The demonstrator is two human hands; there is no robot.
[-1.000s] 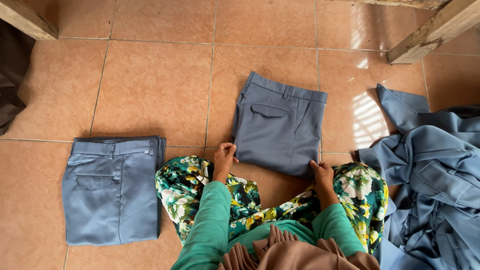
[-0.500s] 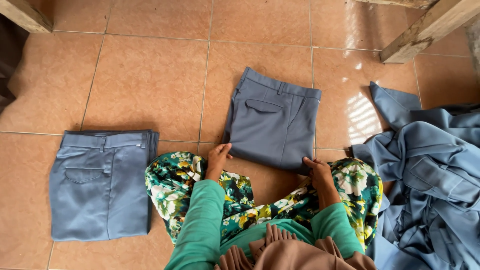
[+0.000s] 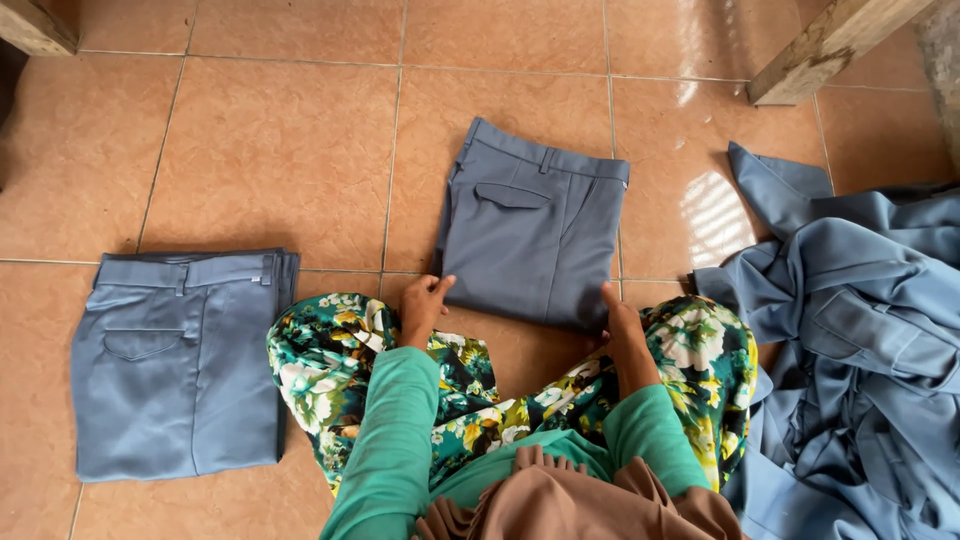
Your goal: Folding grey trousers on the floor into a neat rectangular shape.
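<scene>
Down on the tiled floor [image 3: 260,150], a person sits with knees spread under a green floral skirt [image 3: 330,370], both arms in green sleeves reaching forward to a folded pair of grey-blue trousers [image 3: 530,225]. These trousers lie flat in the middle of the floor straight ahead of the knees, waistband at the far end, a back pocket flap showing near the top, the folded end nearest the person. The left hand [image 3: 422,305] rests at the near left corner of the fold, fingers held loosely together and curled, their tips touching the cloth edge; it grips nothing that can be made out. The right hand [image 3: 618,318] lies at the near right corner, fingers close together and pointing away along the trouser's edge, pressed flat to the cloth rather than pinching it. Well apart to the left, close to the left knee, a second folded pair [image 3: 175,360] of a lighter blue lies flat, waistband at the far end and a pocket on its upper face; neither hand touches it. At the right side of the floor sits a loose heap of blue garments [image 3: 850,330], crumpled and unfolded, its edge just beside the right knee. A wooden beam [image 3: 830,45] slants across the far right corner, and another bit of timber [image 3: 35,25] shows at the far left corner.
</scene>
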